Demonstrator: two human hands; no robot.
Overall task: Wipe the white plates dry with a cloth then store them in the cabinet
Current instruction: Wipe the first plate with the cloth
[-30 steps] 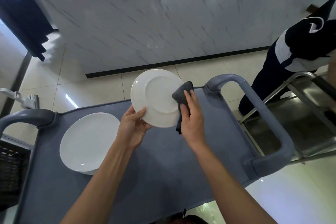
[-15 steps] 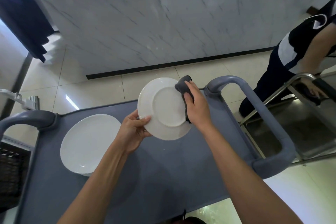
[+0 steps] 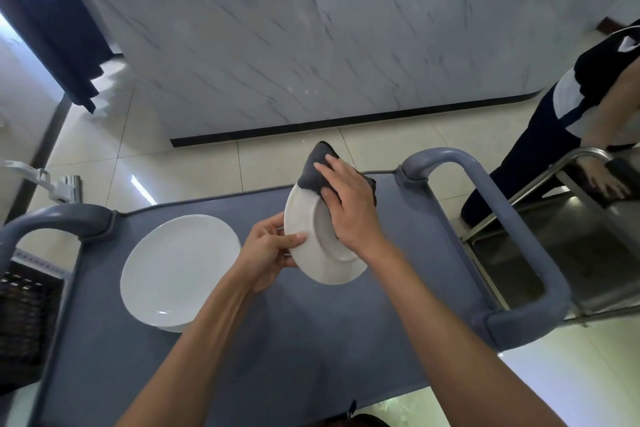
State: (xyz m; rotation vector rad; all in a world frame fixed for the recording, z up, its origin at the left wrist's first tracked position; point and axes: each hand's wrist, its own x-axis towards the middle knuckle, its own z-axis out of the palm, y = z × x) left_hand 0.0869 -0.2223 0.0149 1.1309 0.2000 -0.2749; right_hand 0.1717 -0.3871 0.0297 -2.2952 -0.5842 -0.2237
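I can't see the cloth (image 3: 317,166) fully (my right hand (image 3: 349,208) covers its middle); the black crate (image 3: 24,319) is cropped left.

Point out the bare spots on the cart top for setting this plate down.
Bare cart top lies between the held plate and the right handle, and near the front edge. The plate stack crowds the left.

Two white plates (image 3: 322,253) (image 3: 180,270), one cloth (image 3: 317,166), two carts (image 3: 311,340) (image 3: 571,253)

left hand (image 3: 268,251) gripping plate (image 3: 311,253), right hand (image 3: 349,208) pressing cloth (image 3: 313,170)
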